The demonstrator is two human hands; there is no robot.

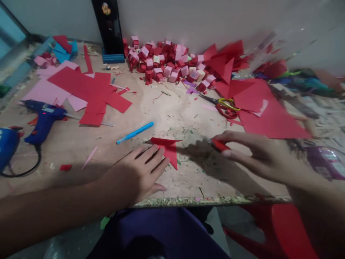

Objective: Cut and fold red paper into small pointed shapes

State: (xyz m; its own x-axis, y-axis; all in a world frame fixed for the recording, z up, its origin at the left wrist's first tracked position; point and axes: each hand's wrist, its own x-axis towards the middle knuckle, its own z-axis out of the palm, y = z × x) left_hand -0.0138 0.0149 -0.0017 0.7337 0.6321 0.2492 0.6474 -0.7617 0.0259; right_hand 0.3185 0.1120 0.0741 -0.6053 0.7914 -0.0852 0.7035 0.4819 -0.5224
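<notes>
My left hand (145,169) lies palm down near the table's front edge, fingers apart. Its fingertips rest on a red paper piece (172,154), folded along the top and pointed at the lower right; the hand covers the rest of it. To the right, my right hand (250,154) is raised over the table, pinching a small red object (220,145) between thumb and fingers. Blur hides what kind of object it is. A blue pen (135,132) lies just beyond my left hand. Yellow-and-red-handled scissors (223,106) lie beyond my right hand.
A blue glue gun (44,118) with a cord sits at the left, near red paper strips (94,93). Pink and red paper cubes (167,64) are heaped at the back beside a black upright panel (109,28). Red sheets (269,118) lie at the right, and scraps litter the wooden table (167,108).
</notes>
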